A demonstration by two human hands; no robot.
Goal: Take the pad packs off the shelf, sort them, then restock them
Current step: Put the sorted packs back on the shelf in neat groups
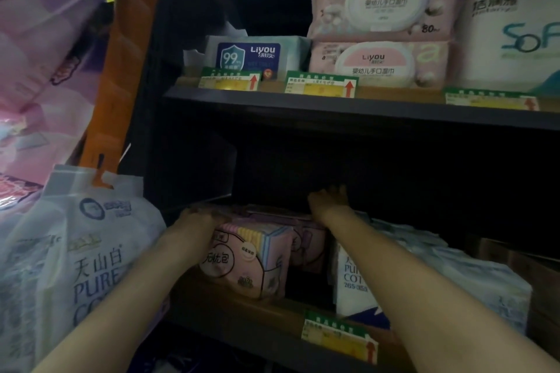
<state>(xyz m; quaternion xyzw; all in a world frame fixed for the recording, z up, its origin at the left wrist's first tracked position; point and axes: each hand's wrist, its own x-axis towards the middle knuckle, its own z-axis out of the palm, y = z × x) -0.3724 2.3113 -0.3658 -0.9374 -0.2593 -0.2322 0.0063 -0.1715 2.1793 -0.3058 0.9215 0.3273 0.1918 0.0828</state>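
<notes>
A pink pad pack [245,260] stands at the front left of the dim lower shelf [272,339]. My left hand [197,218] grips its top left corner, fingers curled over the edge. More pink packs [306,239] sit behind it. My right hand [330,200] reaches deeper in and lies over the tops of those rear packs; its fingertips vanish in the dark. White pad packs [357,278] marked PURE COTTON fill the shelf to the right of my right forearm.
The upper shelf [333,106] carries a blue wipes pack [257,53], two stacked pink wipes packs [381,30] and white tissue rolls [512,39]. A large white PURE COTTON bag [75,251] hangs at the left beside pink bags [39,48]. Green price tags [339,336] line the shelf edges.
</notes>
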